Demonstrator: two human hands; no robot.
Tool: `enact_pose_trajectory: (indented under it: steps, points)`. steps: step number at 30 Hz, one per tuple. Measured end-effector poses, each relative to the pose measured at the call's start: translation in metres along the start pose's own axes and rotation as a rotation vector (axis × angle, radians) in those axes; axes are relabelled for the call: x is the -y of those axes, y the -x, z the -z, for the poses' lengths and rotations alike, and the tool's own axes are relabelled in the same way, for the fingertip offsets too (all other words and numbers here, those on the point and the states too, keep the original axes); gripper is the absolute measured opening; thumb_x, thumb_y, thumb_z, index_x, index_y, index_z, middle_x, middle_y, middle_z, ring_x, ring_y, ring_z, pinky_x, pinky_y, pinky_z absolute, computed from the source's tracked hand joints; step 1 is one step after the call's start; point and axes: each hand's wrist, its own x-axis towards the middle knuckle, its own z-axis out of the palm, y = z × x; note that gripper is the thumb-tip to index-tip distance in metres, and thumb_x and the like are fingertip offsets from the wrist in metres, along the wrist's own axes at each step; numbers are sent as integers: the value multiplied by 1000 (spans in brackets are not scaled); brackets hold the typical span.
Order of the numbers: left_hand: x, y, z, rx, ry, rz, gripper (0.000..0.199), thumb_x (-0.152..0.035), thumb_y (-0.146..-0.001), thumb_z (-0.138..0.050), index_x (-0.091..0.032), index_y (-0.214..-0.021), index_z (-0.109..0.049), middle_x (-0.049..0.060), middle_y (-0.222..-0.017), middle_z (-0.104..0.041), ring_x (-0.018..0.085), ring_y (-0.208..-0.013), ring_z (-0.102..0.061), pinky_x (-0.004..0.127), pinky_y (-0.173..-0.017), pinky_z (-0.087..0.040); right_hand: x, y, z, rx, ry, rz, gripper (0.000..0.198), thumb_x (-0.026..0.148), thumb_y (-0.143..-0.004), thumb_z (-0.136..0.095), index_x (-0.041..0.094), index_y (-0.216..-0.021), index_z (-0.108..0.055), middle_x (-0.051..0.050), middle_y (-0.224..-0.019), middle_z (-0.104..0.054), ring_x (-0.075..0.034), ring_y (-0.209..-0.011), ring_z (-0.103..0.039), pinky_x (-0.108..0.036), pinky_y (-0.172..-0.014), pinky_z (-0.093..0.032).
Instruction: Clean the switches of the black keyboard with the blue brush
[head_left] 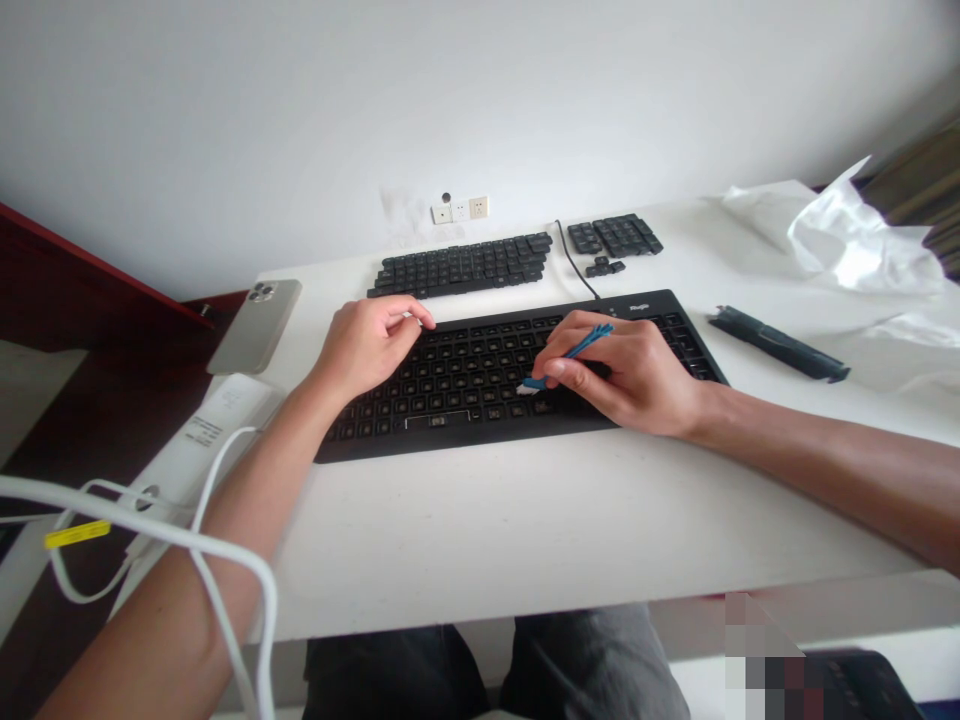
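A black keyboard (465, 430) with its keycaps off lies on the table, its bare key sockets showing. My right hand (626, 370) is closed in a pen-like grip around a slim blue brush (589, 341). The brush's pale bristles touch the sockets in the lower middle of the keyboard. Over the keyboard's upper left corner rests my left hand (375, 340), with nothing in it; its index finger and thumb are apart, and the other fingers are partly hidden.
Removed keycaps (465, 265) lie in rows behind the keyboard, with a number-pad group (619, 236) and arrow keys (604, 267) rightward. A dark strip (780, 343) and crumpled plastic (862, 240) are right. A phone (255, 325), power strip (202, 440) and white cables (225, 545) are left.
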Motion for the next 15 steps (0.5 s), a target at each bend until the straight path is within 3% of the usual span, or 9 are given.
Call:
enact_pose_trajectory:
  steps: [7,12,15]
  points:
    - [1,0,0,-4,-3,-20,28,-25,-94,-57,-21,-94,-85,-5,-50,-47,12,-51,-37,30,-62,-30,2,-1,-2,22,-45,88,13,20,-105,-71,18,-105,-84,-6,-97,-85,-20,-89,-72,-31,-71,-60]
    - [1,0,0,0,-8,-9,28,-25,-93,-57,-22,-94,-85,-5,-50,-47,12,-51,-37,30,-62,-30,2,-1,-2,7,-70,117,13,18,-104,-73,19,-111,-83,-7,-100,-85,-21,-91,-71,-34,-78,-61]
    - [1,0,0,1,-5,-5,28,-25,-93,-57,-22,-94,-85,-5,-50,-47,12,-51,-37,30,-62,-30,1,-1,-2,68,-97,114,11,19,-105,-71,17,-107,-82,-7,-98,-84,-21,-92,-71,-34,-81,-61]
